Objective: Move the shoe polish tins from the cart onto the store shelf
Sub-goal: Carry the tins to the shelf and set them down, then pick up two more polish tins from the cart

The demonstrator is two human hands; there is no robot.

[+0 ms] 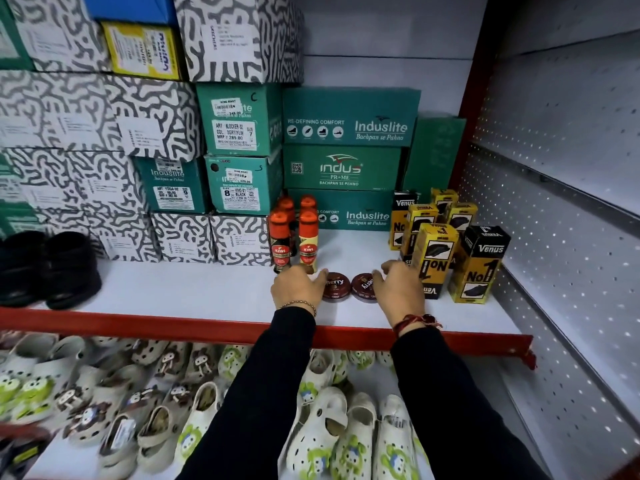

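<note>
Two round dark-red shoe polish tins lie flat side by side on the white store shelf (194, 292), near its red front edge. The left tin (335, 287) and the right tin (363, 288) touch each other. My left hand (298, 289) rests at the left tin's outer edge and covers a little of it, fingers spread. At the right tin's outer edge sits my right hand (398, 287), its fingers also apart. Neither hand closes around a tin. No cart is in view.
Several Kiwi liquid polish bottles (294, 233) stand just behind my left hand. Yellow and black Venus boxes (446, 247) crowd the right, touching my right hand. Stacked shoe boxes (346, 161) fill the back, black shoes (48, 268) sit far left, and clogs (325, 434) lie below.
</note>
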